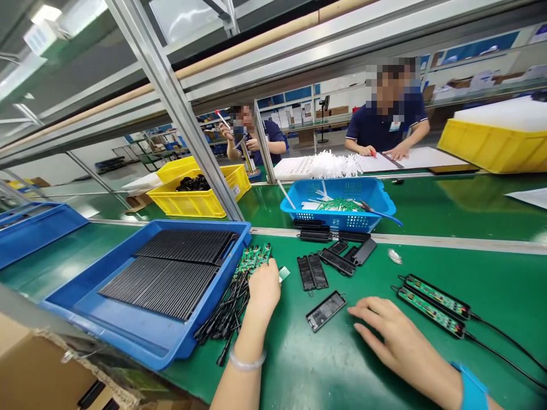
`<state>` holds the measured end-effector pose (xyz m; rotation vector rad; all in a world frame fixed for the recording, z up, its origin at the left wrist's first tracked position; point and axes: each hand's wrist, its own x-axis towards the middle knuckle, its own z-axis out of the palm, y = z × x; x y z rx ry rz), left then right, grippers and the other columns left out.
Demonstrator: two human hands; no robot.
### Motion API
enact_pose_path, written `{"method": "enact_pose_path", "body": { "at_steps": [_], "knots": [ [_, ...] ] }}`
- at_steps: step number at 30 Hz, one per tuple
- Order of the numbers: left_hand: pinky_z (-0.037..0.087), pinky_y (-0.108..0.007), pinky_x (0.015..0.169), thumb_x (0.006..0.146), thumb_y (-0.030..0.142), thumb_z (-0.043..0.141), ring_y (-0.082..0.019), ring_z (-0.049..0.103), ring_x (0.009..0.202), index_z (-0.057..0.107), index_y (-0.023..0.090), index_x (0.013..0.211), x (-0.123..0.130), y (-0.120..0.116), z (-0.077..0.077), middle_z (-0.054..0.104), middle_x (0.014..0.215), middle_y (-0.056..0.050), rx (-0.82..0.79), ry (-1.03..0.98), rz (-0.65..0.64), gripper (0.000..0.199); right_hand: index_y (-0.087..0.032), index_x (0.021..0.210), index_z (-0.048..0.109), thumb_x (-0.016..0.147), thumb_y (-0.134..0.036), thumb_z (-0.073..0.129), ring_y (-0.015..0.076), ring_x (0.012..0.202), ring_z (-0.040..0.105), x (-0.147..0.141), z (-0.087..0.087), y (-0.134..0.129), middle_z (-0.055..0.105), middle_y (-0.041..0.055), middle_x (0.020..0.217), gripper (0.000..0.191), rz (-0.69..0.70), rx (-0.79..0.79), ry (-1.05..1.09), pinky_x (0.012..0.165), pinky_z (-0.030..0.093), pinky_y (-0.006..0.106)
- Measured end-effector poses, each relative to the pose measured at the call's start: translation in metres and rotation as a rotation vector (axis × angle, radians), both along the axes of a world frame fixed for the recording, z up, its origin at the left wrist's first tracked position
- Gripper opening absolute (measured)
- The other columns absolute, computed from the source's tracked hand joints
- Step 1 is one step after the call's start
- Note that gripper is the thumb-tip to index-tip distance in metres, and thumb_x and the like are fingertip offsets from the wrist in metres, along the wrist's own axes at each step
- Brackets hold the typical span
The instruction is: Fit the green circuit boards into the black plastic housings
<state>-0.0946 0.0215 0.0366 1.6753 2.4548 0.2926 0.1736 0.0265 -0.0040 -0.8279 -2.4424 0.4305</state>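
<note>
My left hand (264, 287), with a clear bracelet on its wrist, is closed at the pile of green circuit boards (252, 257). The end of one circuit board (284, 274) sticks out beside its fingers; the rest is hidden by the hand. Black cables (222, 307) with plugs trail from the pile toward me. My right hand (387, 330), a blue band at its wrist, hovers over or rests on the green table with fingers apart and nothing in them. Just left of its fingertips lies an open black plastic case half (325, 311). More black cases (313, 272) lie farther back.
A blue tray (141, 336) of stacked black strips stands at left. Two cases fitted with boards (431, 307) and cables lie at right. Behind are a blue basket (342, 188), a yellow bin (188, 202) and a metal post (179, 108). Two people work across the table.
</note>
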Motion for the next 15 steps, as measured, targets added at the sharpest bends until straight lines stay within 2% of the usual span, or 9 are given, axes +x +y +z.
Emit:
{"method": "enact_pose_path", "body": {
  "at_steps": [3, 5, 8, 10, 11, 12, 13, 15],
  "knots": [
    [0.042, -0.035, 0.071, 0.076, 0.009, 0.054, -0.027, 0.062, 0.077, 0.059, 0.013, 0.091, -0.001, 0.0, 0.003, 0.063, 0.073, -0.01, 0.011, -0.098, -0.059, 0.017, -0.024, 0.105, 0.065, 0.091, -0.027, 0.047, 0.0192, 0.083, 0.061, -0.005, 0.001, -0.004, 0.064, 0.0064, 0.093, 0.023, 0.045, -0.223, 0.102, 0.072, 0.053, 0.033],
    [0.04, -0.027, 0.062, 0.078, 0.018, 0.057, -0.017, 0.058, 0.063, 0.059, 0.016, 0.085, 0.006, -0.001, 0.006, 0.058, 0.062, 0.0, 0.018, -0.284, -0.155, 0.008, -0.024, 0.103, 0.066, 0.091, -0.032, 0.047, 0.019, 0.083, 0.062, -0.007, 0.001, -0.006, 0.065, 0.0062, 0.093, 0.023, 0.065, -0.468, 0.183, 0.073, 0.053, 0.034],
    [0.037, -0.02, 0.052, 0.074, 0.035, 0.066, -0.009, 0.049, 0.053, 0.055, 0.017, 0.083, 0.028, -0.002, 0.009, 0.052, 0.062, 0.004, 0.044, -0.916, -0.288, 0.023, -0.027, 0.122, 0.057, 0.089, -0.043, 0.052, 0.0217, 0.1, 0.061, -0.011, 0.0, -0.011, 0.065, 0.0078, 0.108, 0.037, 0.162, -0.952, 0.401, 0.088, 0.05, 0.039],
    [0.041, -0.021, 0.053, 0.076, 0.044, 0.064, -0.01, 0.051, 0.057, 0.054, 0.016, 0.084, 0.045, -0.004, 0.006, 0.055, 0.067, 0.001, 0.026, -1.259, -0.318, 0.031, -0.028, 0.134, 0.044, 0.088, -0.047, 0.052, 0.0225, 0.111, 0.057, -0.014, -0.001, -0.015, 0.062, 0.0092, 0.116, 0.05, 0.272, -1.262, 0.616, 0.097, 0.044, 0.043],
    [0.044, -0.023, 0.056, 0.079, 0.047, 0.058, -0.012, 0.054, 0.061, 0.055, 0.015, 0.084, 0.052, -0.005, 0.003, 0.057, 0.071, -0.001, 0.024, -1.284, -0.325, 0.032, -0.027, 0.135, 0.042, 0.088, -0.047, 0.052, 0.022, 0.11, 0.058, -0.014, -0.002, -0.017, 0.062, 0.0094, 0.114, 0.052, 0.305, -1.379, 0.708, 0.098, 0.043, 0.043],
    [0.046, -0.026, 0.059, 0.083, 0.047, 0.053, -0.014, 0.056, 0.066, 0.057, 0.016, 0.086, 0.058, -0.006, 0.0, 0.059, 0.075, -0.003, 0.041, -1.219, -0.336, 0.032, -0.026, 0.133, 0.043, 0.089, -0.046, 0.052, 0.0207, 0.102, 0.061, -0.014, -0.002, -0.019, 0.064, 0.0088, 0.107, 0.05, 0.304, -1.461, 0.776, 0.095, 0.044, 0.043],
    [0.047, -0.028, 0.063, 0.085, 0.046, 0.05, -0.017, 0.058, 0.072, 0.058, 0.016, 0.088, 0.062, -0.006, -0.005, 0.06, 0.08, -0.005, 0.071, -1.087, -0.358, 0.031, -0.024, 0.13, 0.045, 0.089, -0.044, 0.052, 0.0185, 0.09, 0.064, -0.014, -0.001, -0.019, 0.065, 0.0071, 0.097, 0.046, 0.267, -1.509, 0.82, 0.088, 0.049, 0.04],
    [0.046, -0.031, 0.07, 0.08, 0.042, 0.059, -0.021, 0.057, 0.083, 0.059, 0.018, 0.093, 0.067, -0.008, -0.013, 0.062, 0.088, -0.006, 0.13, -0.734, -0.405, 0.027, -0.023, 0.125, 0.047, 0.088, -0.042, 0.054, 0.0124, 0.063, 0.059, -0.011, 0.002, -0.019, 0.061, 0.0016, 0.081, 0.043, 0.129, -1.509, 0.843, 0.065, 0.053, 0.031]
  ]
}}
